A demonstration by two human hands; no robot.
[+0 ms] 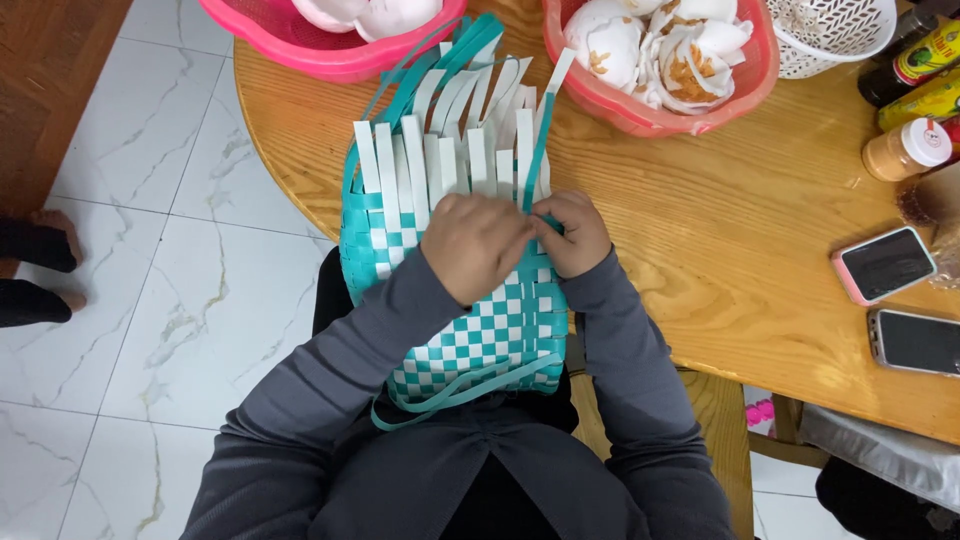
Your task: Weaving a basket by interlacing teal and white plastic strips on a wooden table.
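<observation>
Left hand (475, 243) lies flat, fingers open, on the half-woven teal-and-white plastic strip basket (470, 335); right hand (572, 232) pinches a teal strip (538, 150) at the round wooden bench's (700, 230) near edge

We press both hands onto a half-woven teal-and-white basket (455, 300) at the edge of a round wooden table (720, 250), our left hand (475, 245) flat across the checkered weave and our right hand (572, 232) pinching a teal strip (533, 165) beside it. Loose white strips (430, 155) fan out toward 12 o'clock, where two pink baskets (640, 110) hold white shells. At 3 o'clock lie two phones (885, 265), with bottles (915, 60) at 2 o'clock.
</observation>
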